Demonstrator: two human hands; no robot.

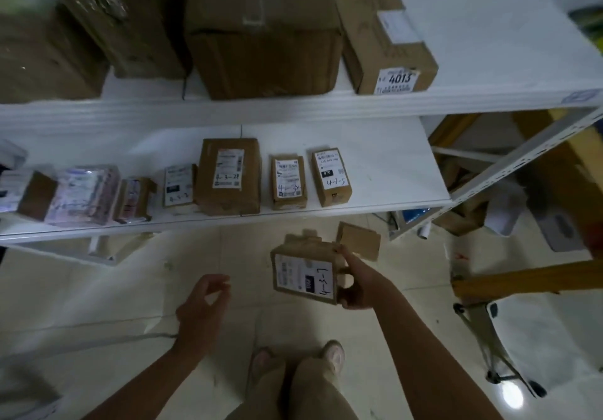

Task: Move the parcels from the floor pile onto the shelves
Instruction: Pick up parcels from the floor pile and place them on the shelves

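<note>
Over the tiled floor before the lower shelf, the right hand grips a small cardboard parcel marked 4-3-7; the left hand, loosely curled, holds nothing. Labelled parcels line that shelf.

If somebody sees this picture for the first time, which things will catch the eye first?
First, the small labelled parcel that the right hand holds above the floor, centre of the frame, with the left hand empty beside it. Then the row of small parcels on the lower shelf, and the box marked 4013 on the upper shelf.
</note>
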